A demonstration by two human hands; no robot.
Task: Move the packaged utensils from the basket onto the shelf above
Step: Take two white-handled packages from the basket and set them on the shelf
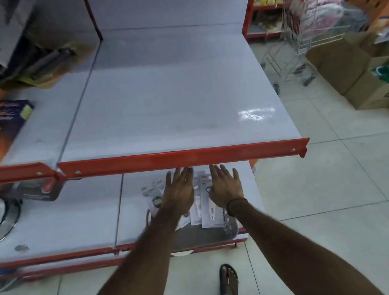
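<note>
Retail shop, aisle seen. Red-edged white display shelving (pixel 182 158) stacked in tiers, red uprights (pixel 249 8) at back corners. Boxed goods (pixel 3 120) laid at upper shelf's left edge. Carded utensil packs (pixel 205 207) seen on lower shelf. Wire shopping trolley (pixel 294 34) and cardboard cartons (pixel 355 69) parked on tiled floor (pixel 319 184).

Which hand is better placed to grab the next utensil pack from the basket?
Right, marginally. The right hand hovers open directly over the long white utensil packs in the basket. The left hand, also open, sits over the pile's left side, its forearm covering packs there.
</note>
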